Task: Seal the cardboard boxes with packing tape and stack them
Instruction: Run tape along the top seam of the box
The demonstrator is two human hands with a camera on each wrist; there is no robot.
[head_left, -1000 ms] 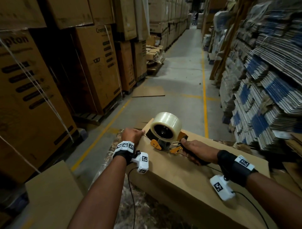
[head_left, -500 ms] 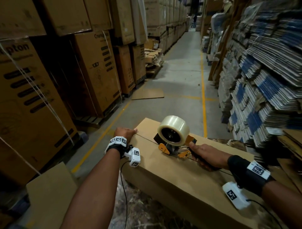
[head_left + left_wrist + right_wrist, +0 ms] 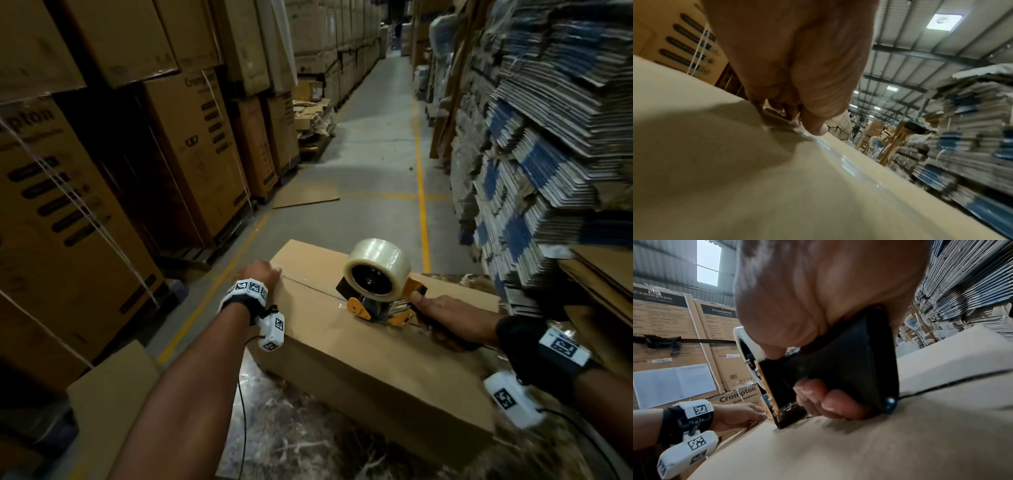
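Observation:
A long brown cardboard box (image 3: pixel 359 346) lies on a marbled surface, its top seam running from far left to near right. My left hand (image 3: pixel 262 274) rests on the box's far left end, its thumb (image 3: pixel 816 128) pressing down the start of a clear tape strip (image 3: pixel 846 160). My right hand (image 3: pixel 442 315) grips the black handle (image 3: pixel 849 361) of an orange tape dispenser (image 3: pixel 376 305), which sits on the seam near the middle of the box. On the dispenser is a clear tape roll (image 3: pixel 376 263). From the right wrist, my left hand (image 3: pixel 735 415) shows with its fingers stretched along the box end.
Tall stacked cartons (image 3: pixel 191 147) line the left side. Bundles of flattened boxes (image 3: pixel 548 137) are piled at the right, close to the box's right end. A concrete aisle (image 3: pixel 376 154) with yellow lines runs ahead, and a flat cardboard sheet (image 3: pixel 305 195) lies on it. Another cardboard piece (image 3: pixel 109 394) stands at lower left.
The dispenser has slid along the seam toward me and to the right, away from my left hand, leaving tape behind it. My left hand has stayed at the box's far end.

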